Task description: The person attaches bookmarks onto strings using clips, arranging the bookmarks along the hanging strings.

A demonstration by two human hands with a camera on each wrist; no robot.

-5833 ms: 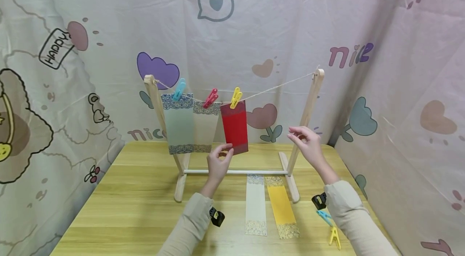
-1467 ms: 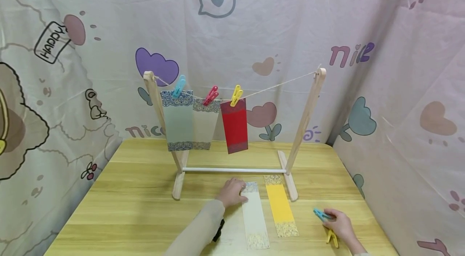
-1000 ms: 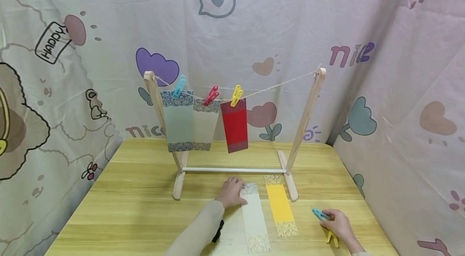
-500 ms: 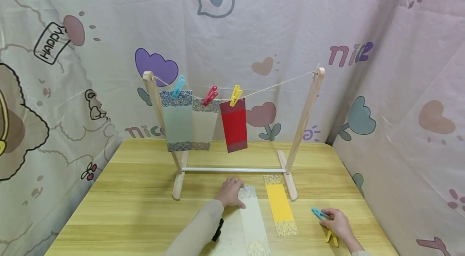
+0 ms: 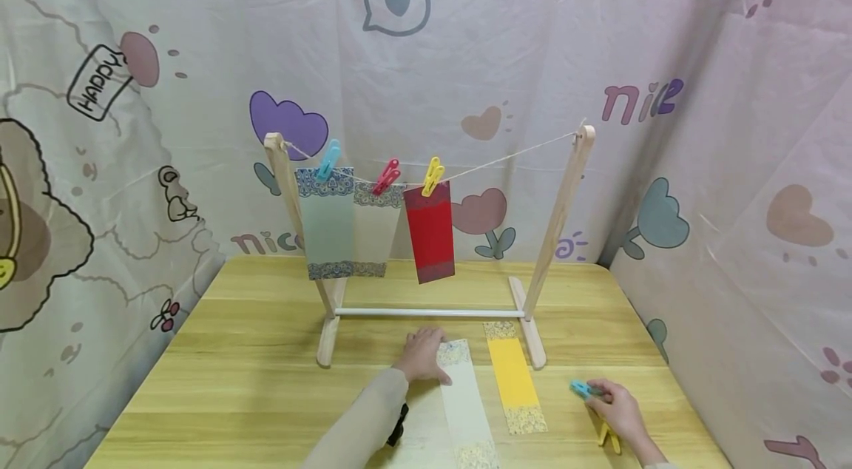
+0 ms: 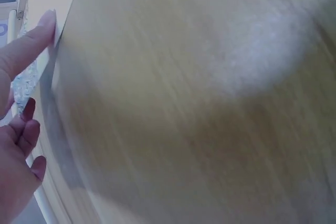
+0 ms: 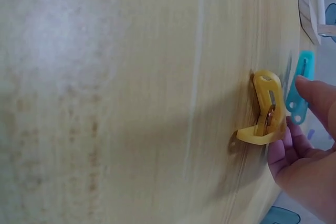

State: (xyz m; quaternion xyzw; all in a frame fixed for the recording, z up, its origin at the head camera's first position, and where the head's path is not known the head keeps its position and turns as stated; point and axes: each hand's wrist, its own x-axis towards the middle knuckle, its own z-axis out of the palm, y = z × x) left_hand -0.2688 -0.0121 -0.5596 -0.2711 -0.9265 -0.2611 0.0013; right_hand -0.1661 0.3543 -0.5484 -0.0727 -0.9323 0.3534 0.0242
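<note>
My left hand point(image 5: 421, 356) is at the far end of a white paper strip point(image 5: 466, 402) with patterned ends, on the table. In the left wrist view the thumb point(image 6: 46, 24) lies on the strip's face, with the fingers at its patterned end, pinching it. My right hand point(image 5: 617, 407) grips a light blue clothespin point(image 7: 303, 85) between thumb and fingers. Close beside those fingers, a yellow clothespin point(image 7: 269, 106) stands on the table. A yellow paper strip point(image 5: 515, 376) with patterned ends lies to the right of the white one.
Behind the strips stands a wooden rack point(image 5: 562, 221) with a string point(image 5: 512, 156). A pale green sheet point(image 5: 328, 225), a cream sheet point(image 5: 375, 232) and a red sheet point(image 5: 430, 232) hang from it by blue, pink and yellow clothespins. A printed cloth point(image 5: 519, 25) backs the table.
Both hands have come down from near the hanging red sheet to the table. The right has taken the blue clothespin; the white strip has shifted toward me at the left hand.
</note>
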